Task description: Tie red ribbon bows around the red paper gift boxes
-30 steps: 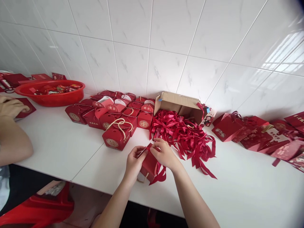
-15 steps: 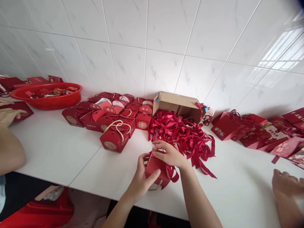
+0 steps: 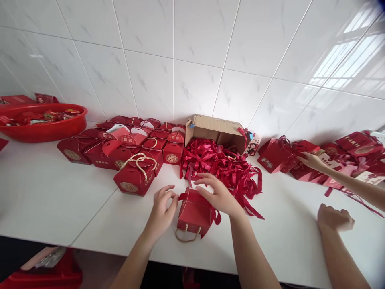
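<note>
On the near part of our white table, a red box, our left hand pinching a ribbon at its left side, our right hand loosely spread over its far right corner, a ribbon pile beyond.

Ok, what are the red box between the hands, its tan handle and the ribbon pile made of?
Red box: probably card, low sheen; crisp folds, thin edges.
Tan handle: likely matte cord, rope-like; fibre unclear.
Ribbon pile: apparently glossy satin; bright streaks, soft loops.
</note>
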